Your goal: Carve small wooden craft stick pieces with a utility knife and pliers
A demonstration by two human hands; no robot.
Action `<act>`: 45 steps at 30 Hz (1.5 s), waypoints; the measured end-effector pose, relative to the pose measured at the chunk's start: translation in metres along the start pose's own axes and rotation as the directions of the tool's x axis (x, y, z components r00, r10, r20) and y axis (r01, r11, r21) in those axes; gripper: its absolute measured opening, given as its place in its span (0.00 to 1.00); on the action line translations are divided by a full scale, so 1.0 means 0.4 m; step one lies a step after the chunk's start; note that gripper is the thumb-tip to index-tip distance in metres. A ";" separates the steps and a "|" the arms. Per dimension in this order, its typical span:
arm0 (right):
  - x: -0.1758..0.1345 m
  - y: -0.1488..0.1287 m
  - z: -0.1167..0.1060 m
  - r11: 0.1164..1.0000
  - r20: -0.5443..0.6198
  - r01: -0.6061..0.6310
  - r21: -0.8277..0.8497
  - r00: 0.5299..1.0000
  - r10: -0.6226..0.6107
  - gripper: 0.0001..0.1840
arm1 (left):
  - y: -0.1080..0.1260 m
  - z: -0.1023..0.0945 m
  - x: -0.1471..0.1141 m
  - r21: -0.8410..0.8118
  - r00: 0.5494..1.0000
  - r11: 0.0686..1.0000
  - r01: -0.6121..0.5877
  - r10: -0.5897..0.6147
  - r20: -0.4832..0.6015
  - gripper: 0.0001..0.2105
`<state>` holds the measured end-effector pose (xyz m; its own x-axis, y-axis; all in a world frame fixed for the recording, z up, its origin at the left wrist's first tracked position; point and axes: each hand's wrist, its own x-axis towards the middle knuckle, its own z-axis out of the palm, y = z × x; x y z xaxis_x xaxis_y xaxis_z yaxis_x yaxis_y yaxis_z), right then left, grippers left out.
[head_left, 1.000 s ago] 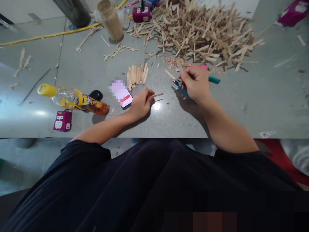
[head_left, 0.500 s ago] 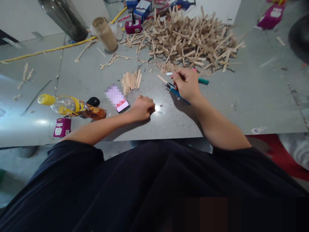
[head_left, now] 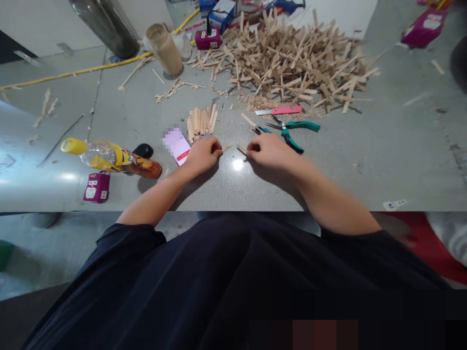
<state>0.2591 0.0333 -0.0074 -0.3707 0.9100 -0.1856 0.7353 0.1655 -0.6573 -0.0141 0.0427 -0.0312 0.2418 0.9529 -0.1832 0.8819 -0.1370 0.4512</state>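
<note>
The grey tabletop (head_left: 383, 146) carries a big heap of wooden sticks (head_left: 292, 58) at its far side; you work well clear of it, near the front edge. Your left hand (head_left: 202, 154) and right hand (head_left: 268, 149) each have a clenched grip on a short stick piece (head_left: 228, 147), the tips nearly meeting between them. Keep both wrists resting down so the ends stay lined up. Just beyond your right knuckles lie green-handled pliers (head_left: 295, 131) and a pink knife (head_left: 279, 111); a phone (head_left: 178, 145) and a small stack of cut sticks (head_left: 201, 121) crowd your left.
</note>
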 end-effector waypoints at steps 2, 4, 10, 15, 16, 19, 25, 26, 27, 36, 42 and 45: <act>-0.009 -0.017 0.024 1.000 0.070 -0.024 -0.016 0.997 0.025 0.13 | -0.014 0.014 -0.014 0.013 0.998 1.000 0.000 0.001 -0.067 0.01; -0.013 -0.024 0.035 0.998 0.095 -0.053 -0.036 0.994 0.056 0.16 | -0.021 0.021 -0.021 0.048 0.985 0.997 -0.053 0.060 -0.161 0.04; -0.015 0.008 -0.034 0.974 -0.104 -0.096 -0.204 0.992 0.076 0.12 | 0.016 0.045 -0.079 0.080 0.907 0.912 -0.402 0.409 -0.101 0.16; -0.013 0.061 -0.078 0.917 -0.326 -0.275 -0.291 0.929 0.175 0.13 | 0.064 0.081 -0.124 0.193 0.784 0.760 -0.620 0.606 0.134 0.26; -0.012 0.066 -0.077 0.909 -0.320 -0.283 -0.305 0.930 0.182 0.15 | 0.068 0.085 -0.126 0.216 0.784 0.754 -0.620 0.604 0.141 0.27; -0.009 0.064 -0.072 0.892 -0.270 -0.284 -0.352 0.943 0.194 0.19 | 0.069 0.090 -0.124 0.256 0.787 0.746 -0.615 0.601 0.141 0.28; -0.013 0.044 -0.093 0.950 -0.269 -0.253 -0.185 0.942 0.199 0.22 | 0.081 0.092 -0.146 0.307 0.787 0.730 -0.610 0.601 0.135 0.27; -0.012 0.047 -0.096 0.969 -0.291 -0.217 -0.118 0.941 0.176 0.21 | 0.088 0.092 -0.156 0.314 0.790 0.731 -0.607 0.599 0.132 0.28; -0.010 0.051 -0.097 0.985 -0.304 -0.170 -0.040 0.941 0.150 0.20 | 0.095 0.092 -0.167 0.320 0.790 0.729 -0.605 0.599 0.129 0.29; -0.032 0.013 -0.090 0.845 -0.382 0.170 0.506 0.923 0.044 0.31 | 0.107 0.108 -0.195 0.348 0.733 0.650 -0.676 0.641 0.226 0.51; -0.065 -0.005 -0.088 0.862 -0.401 0.176 0.476 0.915 0.035 0.14 | 0.057 0.122 -0.183 0.275 0.704 0.651 -0.707 0.683 0.195 0.50; -0.072 0.033 -0.074 0.688 -0.103 -0.049 0.724 0.979 0.177 0.15 | 0.036 0.128 -0.192 0.222 0.741 0.709 -0.669 0.657 0.137 0.49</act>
<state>0.2962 0.0206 0.0108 -0.1741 0.9590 -0.2234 0.1136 -0.2058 -0.9720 0.0009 -0.0466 -0.0553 0.8141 0.5793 0.0404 0.5533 -0.7949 0.2490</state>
